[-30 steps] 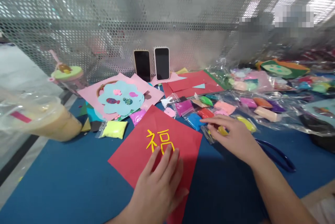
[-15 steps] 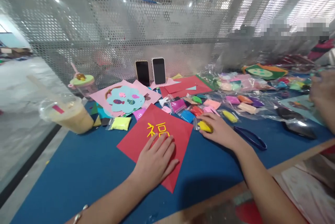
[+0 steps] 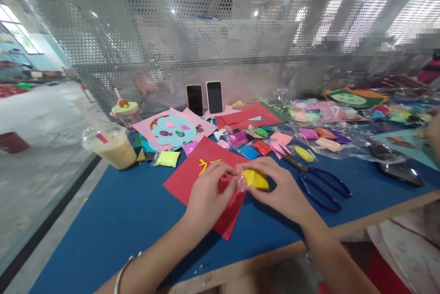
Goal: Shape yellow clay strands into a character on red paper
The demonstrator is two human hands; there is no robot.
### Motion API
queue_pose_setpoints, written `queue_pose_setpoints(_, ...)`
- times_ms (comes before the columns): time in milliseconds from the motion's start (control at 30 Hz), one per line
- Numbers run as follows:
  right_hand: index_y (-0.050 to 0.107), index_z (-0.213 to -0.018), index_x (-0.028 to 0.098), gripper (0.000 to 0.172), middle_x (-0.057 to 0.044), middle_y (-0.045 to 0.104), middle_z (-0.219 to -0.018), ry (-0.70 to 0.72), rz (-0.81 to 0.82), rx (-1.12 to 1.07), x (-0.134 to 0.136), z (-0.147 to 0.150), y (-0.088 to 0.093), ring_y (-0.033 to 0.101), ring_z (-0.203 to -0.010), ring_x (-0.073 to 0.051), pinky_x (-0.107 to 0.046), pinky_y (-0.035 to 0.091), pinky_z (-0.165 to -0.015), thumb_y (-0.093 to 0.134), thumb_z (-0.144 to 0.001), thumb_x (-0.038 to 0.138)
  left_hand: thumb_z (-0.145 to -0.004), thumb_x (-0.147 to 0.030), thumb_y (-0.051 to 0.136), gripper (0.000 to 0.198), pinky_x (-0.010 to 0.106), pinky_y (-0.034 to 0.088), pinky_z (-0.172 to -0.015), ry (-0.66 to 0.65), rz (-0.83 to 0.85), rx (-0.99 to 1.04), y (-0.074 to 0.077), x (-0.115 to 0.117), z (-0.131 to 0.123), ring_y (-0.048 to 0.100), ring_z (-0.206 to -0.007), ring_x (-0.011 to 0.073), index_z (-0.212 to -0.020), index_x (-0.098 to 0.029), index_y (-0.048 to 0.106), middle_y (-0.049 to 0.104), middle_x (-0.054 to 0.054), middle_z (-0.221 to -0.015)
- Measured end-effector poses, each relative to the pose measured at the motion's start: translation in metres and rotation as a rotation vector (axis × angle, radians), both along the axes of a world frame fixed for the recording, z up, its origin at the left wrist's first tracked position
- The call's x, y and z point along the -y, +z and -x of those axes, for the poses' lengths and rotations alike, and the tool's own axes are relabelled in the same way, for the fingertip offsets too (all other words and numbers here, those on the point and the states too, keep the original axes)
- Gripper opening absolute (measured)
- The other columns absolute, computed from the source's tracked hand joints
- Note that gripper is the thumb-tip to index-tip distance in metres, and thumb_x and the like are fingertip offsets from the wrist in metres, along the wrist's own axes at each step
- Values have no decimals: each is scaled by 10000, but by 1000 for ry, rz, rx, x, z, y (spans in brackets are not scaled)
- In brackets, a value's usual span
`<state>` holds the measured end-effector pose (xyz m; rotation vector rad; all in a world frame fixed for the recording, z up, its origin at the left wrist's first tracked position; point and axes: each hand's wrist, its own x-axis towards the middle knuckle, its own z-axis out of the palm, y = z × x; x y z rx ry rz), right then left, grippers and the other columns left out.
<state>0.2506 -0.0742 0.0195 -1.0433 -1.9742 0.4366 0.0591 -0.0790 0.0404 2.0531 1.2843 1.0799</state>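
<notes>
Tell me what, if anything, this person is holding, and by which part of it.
A small packet of yellow material: the left grip pinches its clear plastic end, and the right grip holds the yellow-filled part.

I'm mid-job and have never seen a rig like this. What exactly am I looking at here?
There is no machine: these are one person's two bare hands, seen by a camera worn on that person's head, looking forward and down. The right hand holds a small yellow packet, while the left hand pinches its clear end. The left hand partly hides a sheet of red paper bearing yellow strokes, which lies on a blue table. Blue-handled scissors lie to the right, a drink cup stands to the left, and two phones stand upright at the back.
</notes>
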Motion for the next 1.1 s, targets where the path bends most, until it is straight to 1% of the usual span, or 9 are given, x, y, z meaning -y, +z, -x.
queue_pose_setpoints(67,597,-1163,302,385,-42,642,-1126,4,7,-19,2,4,0,576,-1085,-219,-377,472,-928,644,-797,195,-824,-148,575,148,283,531,-721,27,-14,19,-1,1,5,633,-831,169,-902,-201,688,646,45,-950)
queue_pose_setpoints(200,564,-1188,298,394,-48,645,-1164,3,70,-8,5,12,-1,583,-1097,-226,-385,474,-925,650,-810,228,-814,-157,618,233,266,561,-696,-33,-23,96,-5,0,13,635,-821,154,-1000,-240,733,612,46,-957)
queue_pose_setpoints(400,566,-1116,290,397,-23,680,-1101,-14,146,-10,3,20,-10,642,-1007,-216,-338,512,-859,728,-755,313,-751,-152,716,199,334,580,-771,-11,-14,7,-11,-4,23,646,-876,186,-924,-241,758,622,50,-951)
queue_pose_setpoints(500,580,-1029,271,312,-24,695,-1005,-20,121,-19,1,20,-15,665,-913,-203,-307,531,-781,724,-758,328,-723,-173,755,193,364,581,-779,28,-17,-81,-12,-4,26,648,-893,209,-906,-233,762,626,61,-963)
queue_pose_setpoints(567,584,-988,260,253,-35,694,-975,-5,93,-24,1,20,-17,670,-880,-202,-300,536,-750,706,-772,311,-709,-182,773,185,362,580,-781,5,-1,-100,-11,-3,26,649,-890,207,-886,-231,763,622,60,-979)
queue_pose_setpoints(667,586,-955,254,206,-46,694,-955,42,82,-21,2,20,-19,675,-864,-206,-301,540,-739,689,-778,277,-695,-122,763,167,318,578,-767,-53,46,-24,-10,-2,26,650,-854,179,-834,-214,755,612,50,-965)
queue_pose_setpoints(767,591,-941,254,188,-39,700,-934,52,90,-14,2,20,-20,679,-850,-201,-296,540,-737,686,-779,269,-709,-101,726,114,303,573,-744,-51,75,83,-11,0,23,646,-830,169,-769,-197,738,611,46,-922)
queue_pose_setpoints(933,593,-933,251,199,-43,694,-916,0,63,-50,3,20,-20,673,-838,-209,-309,534,-734,699,-773,305,-755,-175,682,44,271,556,-666,2,-1,131,-11,-1,23,625,-759,152,-742,-197,717,620,45,-891)
queue_pose_setpoints(1100,579,-979,256,227,-48,673,-976,-173,11,-64,4,4,-18,649,-913,-230,-349,508,-811,674,-792,343,-796,-238,659,75,231,532,-603,168,-69,283,2,-7,34,609,-662,120,-764,-186,702,654,31,-806)
